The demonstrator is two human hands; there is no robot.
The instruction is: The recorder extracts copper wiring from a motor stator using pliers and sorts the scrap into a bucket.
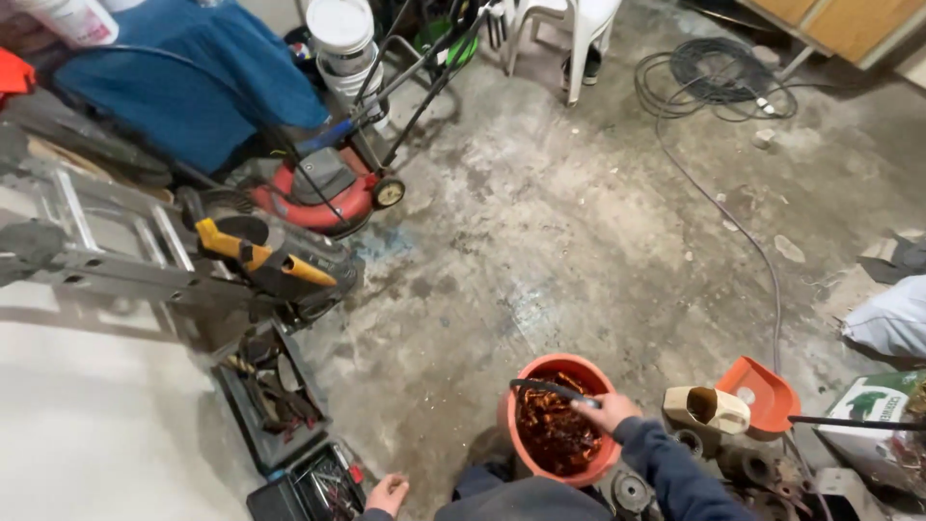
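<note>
Nearest the camera, a dark grey sleeve is reaching forward and the right hand (605, 409) is closing on a black curved handle-like bar (552, 389) that is lying across the rim of a round orange plastic bucket (516, 439). That bucket is sitting on the floor right in front of the person and is looking well filled with rusty, reddish-brown metal scraps (555, 429) — how much more is meant to go in cannot be judged from here. Lower left, the left hand (388, 493) is hanging empty with fingers loosely curled, just beside an open black toolbox (313, 487); a second black tray of tools (270, 396) is lying just beyond it.

Right of the bucket, a beige plastic jug on its side (706, 408) is resting against an orange dustpan (762, 391), with dark metal discs and parts (714, 468) crowding the floor below them — these are hemming in the bucket's right side. Farther off, a yellow-and-black power tool (260, 256) is sitting by an aluminium ladder (87, 232), then a red lawnmower (323, 188), a blue tarp (193, 87), a white bucket stack (342, 43), a white plastic chair (579, 34) and a coiled grey cable (714, 72) trailing across the stained concrete floor (540, 241).
</note>
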